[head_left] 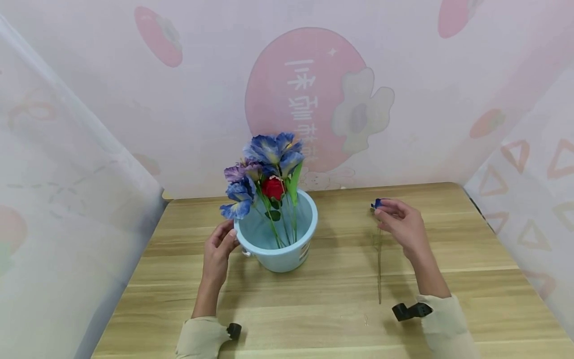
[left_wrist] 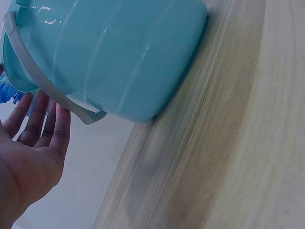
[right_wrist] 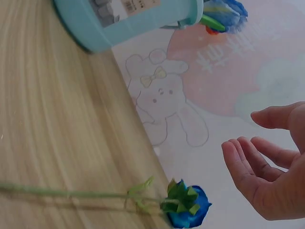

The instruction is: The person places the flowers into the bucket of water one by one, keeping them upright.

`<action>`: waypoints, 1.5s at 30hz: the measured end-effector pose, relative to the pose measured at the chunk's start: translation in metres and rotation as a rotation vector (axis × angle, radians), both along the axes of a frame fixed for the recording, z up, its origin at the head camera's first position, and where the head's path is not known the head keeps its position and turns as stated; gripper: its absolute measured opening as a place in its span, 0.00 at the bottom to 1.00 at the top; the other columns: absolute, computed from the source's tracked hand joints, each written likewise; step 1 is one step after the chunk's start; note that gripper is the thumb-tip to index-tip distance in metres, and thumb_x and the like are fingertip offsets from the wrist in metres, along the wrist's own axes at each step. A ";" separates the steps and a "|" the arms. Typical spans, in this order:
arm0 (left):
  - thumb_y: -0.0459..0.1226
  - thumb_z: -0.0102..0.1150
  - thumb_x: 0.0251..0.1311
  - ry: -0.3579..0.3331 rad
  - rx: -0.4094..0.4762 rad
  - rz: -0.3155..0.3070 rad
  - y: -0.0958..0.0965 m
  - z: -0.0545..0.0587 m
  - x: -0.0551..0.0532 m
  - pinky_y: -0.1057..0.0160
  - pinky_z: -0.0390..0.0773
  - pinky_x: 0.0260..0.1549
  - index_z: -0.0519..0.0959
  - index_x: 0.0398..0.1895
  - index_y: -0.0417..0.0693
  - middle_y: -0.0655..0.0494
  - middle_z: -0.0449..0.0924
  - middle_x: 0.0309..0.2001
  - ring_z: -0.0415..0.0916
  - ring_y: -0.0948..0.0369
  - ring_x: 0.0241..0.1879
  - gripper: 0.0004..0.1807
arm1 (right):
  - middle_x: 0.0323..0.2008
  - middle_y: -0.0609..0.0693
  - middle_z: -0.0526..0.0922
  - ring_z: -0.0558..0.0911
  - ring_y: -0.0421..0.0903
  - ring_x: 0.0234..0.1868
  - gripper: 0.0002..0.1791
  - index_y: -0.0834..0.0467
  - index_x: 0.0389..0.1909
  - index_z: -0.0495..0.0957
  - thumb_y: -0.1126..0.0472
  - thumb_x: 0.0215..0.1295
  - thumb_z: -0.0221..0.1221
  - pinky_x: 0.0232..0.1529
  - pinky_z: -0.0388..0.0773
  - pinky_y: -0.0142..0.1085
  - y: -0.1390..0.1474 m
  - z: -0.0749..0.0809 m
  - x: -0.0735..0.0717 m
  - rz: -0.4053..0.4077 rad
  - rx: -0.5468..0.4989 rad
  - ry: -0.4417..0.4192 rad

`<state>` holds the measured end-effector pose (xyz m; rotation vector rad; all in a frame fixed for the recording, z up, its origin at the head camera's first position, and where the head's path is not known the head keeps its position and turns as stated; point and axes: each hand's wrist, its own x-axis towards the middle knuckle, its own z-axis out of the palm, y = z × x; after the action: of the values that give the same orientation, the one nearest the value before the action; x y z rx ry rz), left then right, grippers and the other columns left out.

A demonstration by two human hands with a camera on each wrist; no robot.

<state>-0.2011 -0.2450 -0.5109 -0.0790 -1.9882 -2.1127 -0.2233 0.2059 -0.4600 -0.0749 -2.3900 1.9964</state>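
A light blue bucket [head_left: 280, 259] stands upright on the table with artificial flowers in it: blue [head_left: 269, 149] and purple blooms [head_left: 242, 172] and a red rose [head_left: 273, 188]. My left hand [head_left: 218, 254] holds the bucket's left rim, thumb at the lip and fingers along the outside near the pale handle [left_wrist: 47, 86]. To the right, a blue rose [left_wrist: 9, 90] is not what lies alone; the single blue rose [right_wrist: 188, 207] has a long green stem [right_wrist: 71, 193]. Beside its bloom hovers my right hand [head_left: 401, 224], thumb and fingers apart with nothing between them.
The wood-grain table [head_left: 332, 319] reaches back to a pale printed backdrop [head_left: 202, 124], with side sheets on the left and right. A dark wrist strap piece [head_left: 410, 311] sits at the right sleeve, another [head_left: 233, 331] at the left.
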 end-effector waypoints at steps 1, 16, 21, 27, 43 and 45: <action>0.36 0.54 0.81 0.000 0.001 0.000 0.000 0.000 0.000 0.67 0.89 0.49 0.74 0.69 0.31 0.59 0.85 0.54 0.84 0.66 0.50 0.21 | 0.53 0.51 0.82 0.86 0.31 0.46 0.30 0.68 0.73 0.72 0.57 0.78 0.64 0.52 0.90 0.34 0.003 -0.002 0.001 -0.003 0.007 -0.009; 0.36 0.54 0.81 0.000 0.004 0.003 0.000 0.000 0.000 0.68 0.89 0.49 0.74 0.69 0.30 0.59 0.85 0.52 0.84 0.67 0.49 0.22 | 0.59 0.56 0.80 0.85 0.30 0.45 0.33 0.65 0.76 0.69 0.52 0.79 0.63 0.55 0.90 0.37 0.028 -0.031 -0.003 -0.015 0.060 -0.134; 0.36 0.55 0.81 -0.001 0.001 0.005 -0.001 0.000 0.000 0.67 0.89 0.50 0.75 0.69 0.31 0.58 0.85 0.53 0.84 0.66 0.49 0.21 | 0.65 0.60 0.77 0.86 0.32 0.48 0.33 0.65 0.78 0.67 0.53 0.80 0.62 0.57 0.89 0.38 0.033 -0.041 -0.007 0.010 0.045 -0.186; 0.35 0.55 0.80 0.006 0.001 0.017 0.000 0.000 0.001 0.67 0.89 0.49 0.76 0.68 0.31 0.57 0.85 0.53 0.85 0.65 0.48 0.21 | 0.74 0.67 0.71 0.85 0.40 0.56 0.34 0.65 0.80 0.63 0.56 0.82 0.58 0.61 0.88 0.39 0.035 -0.050 -0.009 0.050 0.001 -0.253; 0.34 0.57 0.79 0.013 0.001 0.038 0.001 0.003 0.002 0.66 0.90 0.48 0.76 0.66 0.31 0.57 0.85 0.52 0.84 0.66 0.48 0.20 | 0.73 0.70 0.73 0.87 0.37 0.52 0.36 0.69 0.81 0.59 0.62 0.79 0.60 0.55 0.89 0.36 0.036 -0.058 -0.011 0.089 -0.028 -0.317; 0.34 0.57 0.78 0.017 0.002 0.044 0.001 0.002 0.002 0.66 0.90 0.47 0.76 0.66 0.31 0.57 0.85 0.51 0.84 0.66 0.47 0.19 | 0.72 0.70 0.73 0.87 0.36 0.50 0.36 0.70 0.80 0.60 0.62 0.78 0.61 0.55 0.89 0.36 0.035 -0.058 -0.011 0.095 -0.026 -0.322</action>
<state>-0.1995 -0.2443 -0.5086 -0.0527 -1.9602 -2.0795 -0.2345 0.2405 -0.5183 -0.3128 -2.5976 2.2073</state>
